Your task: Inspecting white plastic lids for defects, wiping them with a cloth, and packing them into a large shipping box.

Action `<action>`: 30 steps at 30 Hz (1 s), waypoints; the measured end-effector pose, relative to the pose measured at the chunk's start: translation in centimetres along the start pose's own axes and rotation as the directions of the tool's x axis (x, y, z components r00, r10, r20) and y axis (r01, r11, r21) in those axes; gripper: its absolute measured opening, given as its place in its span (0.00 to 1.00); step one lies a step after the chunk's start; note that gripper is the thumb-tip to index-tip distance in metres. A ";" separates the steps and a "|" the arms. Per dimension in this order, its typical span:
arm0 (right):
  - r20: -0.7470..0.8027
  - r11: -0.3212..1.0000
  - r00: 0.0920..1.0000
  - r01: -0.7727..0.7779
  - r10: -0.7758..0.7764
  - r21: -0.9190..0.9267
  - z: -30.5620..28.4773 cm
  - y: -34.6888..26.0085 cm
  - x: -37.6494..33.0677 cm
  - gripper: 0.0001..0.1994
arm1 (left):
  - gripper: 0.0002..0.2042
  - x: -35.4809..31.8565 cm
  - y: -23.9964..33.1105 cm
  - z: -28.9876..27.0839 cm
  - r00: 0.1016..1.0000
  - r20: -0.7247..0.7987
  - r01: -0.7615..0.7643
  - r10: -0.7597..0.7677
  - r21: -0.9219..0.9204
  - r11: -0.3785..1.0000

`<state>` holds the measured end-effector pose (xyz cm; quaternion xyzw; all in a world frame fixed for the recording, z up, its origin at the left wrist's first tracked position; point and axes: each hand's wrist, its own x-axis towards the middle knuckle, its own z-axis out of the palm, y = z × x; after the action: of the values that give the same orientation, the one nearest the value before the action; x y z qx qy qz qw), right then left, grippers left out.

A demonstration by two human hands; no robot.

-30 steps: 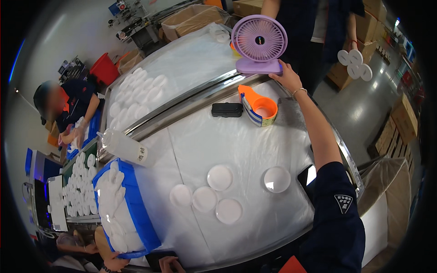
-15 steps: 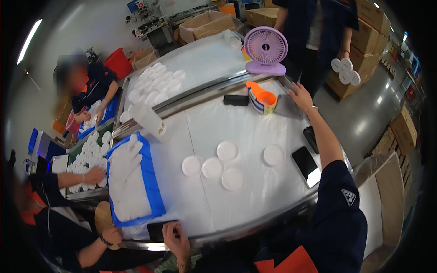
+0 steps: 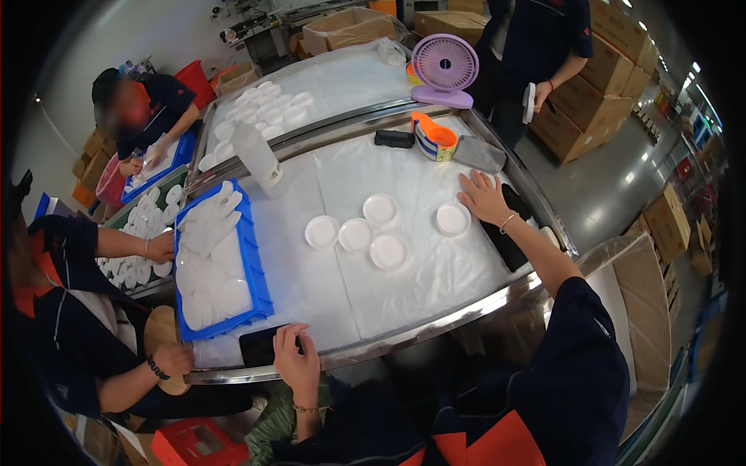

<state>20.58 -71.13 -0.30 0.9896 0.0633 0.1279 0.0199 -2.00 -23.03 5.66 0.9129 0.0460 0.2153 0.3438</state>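
My right hand (image 3: 483, 198) lies palm down, fingers spread, on the right of the plastic-covered table (image 3: 435, 299). It is beside a single round white dish-like disc (image 3: 452, 220) and holds nothing. Under its wrist side lies a flat black phone-like slab (image 3: 509, 245), partly hidden. At the near edge, my left hand (image 3: 295, 357) has bent fingers over the right end of a flat black phone (image 3: 260, 346). Black shows between its thumb and fingers. Several similar discs (image 3: 356, 235) lie grouped mid-table, between my hands.
A blue bin (image 3: 260, 287) of white gloves stands left, beside a translucent bottle (image 3: 259, 159). A grey cloth (image 3: 479, 154), orange tape dispenser (image 3: 437, 140), black case (image 3: 394, 139) and purple fan (image 3: 444, 70) sit at the far side. Co-workers stand left and back right.
My right hand has drawn back from the far right corner toward the single disc. My left hand stays by the phone. The back-right person's held white discs now show edge-on.
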 end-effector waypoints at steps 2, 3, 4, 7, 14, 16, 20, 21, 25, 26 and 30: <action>-0.059 1.000 0.998 0.001 0.000 0.019 0.1 -0.8 0.4 0.28 | 0.07 0.0 0.0 0.0 1.000 -0.008 0.010 -0.010 0.012 1.000; -0.067 0.999 0.998 -0.009 0.011 0.035 0.1 -1.0 0.6 0.28 | 0.07 0.0 0.0 0.0 1.000 -0.009 0.011 -0.011 -0.012 1.000; -0.072 0.999 0.997 -0.029 0.031 0.035 0.2 -1.2 0.8 0.28 | 0.07 0.0 0.1 0.0 1.000 -0.011 0.015 -0.015 0.008 1.000; -0.095 0.997 0.993 -0.064 0.067 0.031 0.4 -1.8 1.1 0.27 | 0.07 0.0 0.2 -0.1 1.000 -0.010 0.018 -0.018 0.010 1.000; -0.172 0.992 0.984 -0.026 0.047 0.124 0.5 -2.0 1.0 0.25 | 0.07 0.1 0.4 0.0 1.000 -0.012 0.003 -0.003 0.027 1.000; -0.169 0.993 0.984 -0.033 0.052 0.114 0.4 -2.0 1.0 0.25 | 0.07 0.1 0.4 0.0 1.000 -0.014 -0.001 0.002 0.026 1.000; -0.180 0.992 0.982 -0.035 0.057 0.124 0.4 -2.2 1.0 0.25 | 0.07 0.2 0.4 0.0 1.000 -0.012 -0.009 0.009 0.028 1.000; -0.183 0.991 0.982 -0.031 0.054 0.127 0.4 -2.2 1.0 0.25 | 0.06 0.2 0.4 0.0 1.000 -0.008 -0.006 0.006 0.013 1.000; -0.168 0.992 0.984 -0.041 0.061 0.121 0.5 -2.1 1.0 0.25 | 0.06 0.1 0.3 0.0 1.000 0.002 0.010 -0.010 0.026 1.000; -0.181 0.991 0.982 -0.031 0.053 0.127 0.5 -2.1 1.0 0.25 | 0.06 0.1 0.3 0.0 1.000 -0.005 -0.004 0.004 0.028 1.000; -0.157 0.990 0.986 -0.038 0.060 0.139 0.1 -2.2 1.0 0.25 | 0.06 0.2 0.1 0.1 0.999 -0.020 -0.033 0.034 0.018 0.999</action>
<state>21.32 -68.85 -0.26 0.9763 0.0490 0.2032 -0.0555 -1.82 -23.10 5.71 0.9143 0.0361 0.2298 0.3317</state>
